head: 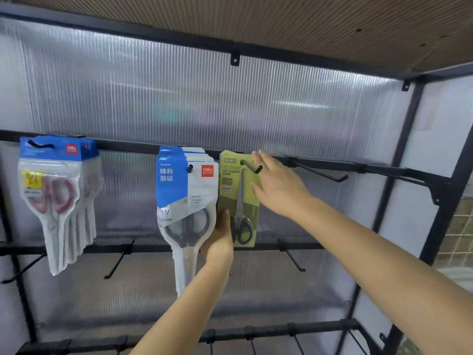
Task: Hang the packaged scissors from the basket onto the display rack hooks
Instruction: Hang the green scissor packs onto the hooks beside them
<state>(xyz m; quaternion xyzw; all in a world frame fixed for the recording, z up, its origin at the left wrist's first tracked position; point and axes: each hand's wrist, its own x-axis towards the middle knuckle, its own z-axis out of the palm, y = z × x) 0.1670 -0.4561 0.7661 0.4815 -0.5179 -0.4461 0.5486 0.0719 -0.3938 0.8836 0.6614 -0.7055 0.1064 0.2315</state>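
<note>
Black rack (399,172) standing against a ribbed translucent panel (204,103), brown slatted board (307,21) overhead, wire mesh (458,239) showing at far right.

Top rail is carrying three loaded hooks. Far-left one: a stack of blue-header packs (55,196) with pink-handled scissors. Middle: a stack of blue packs (185,201) with dark-handled scissors, hook tip poking through the front pack's hole. Just right of that, touching its edge: a single green pack (239,201) with black-handled scissors, hanging on its hook (252,167), which is passing through the top hole with the tip sticking out front.

Left hand (218,242) is holding the green pack's lower left edge, thumb lying on the front by the handles, fingers going behind it and hidden, so gripping the card.

Right hand (276,185) is sitting at the pack's upper right next to the hook tip, fingers extended and spread, fingertips touching or nearly touching the card edge; grasping nothing, relaxed.

Empty hook (322,172) further right on the same rail. More bare hooks sticking out from the lower rails (179,248).
</note>
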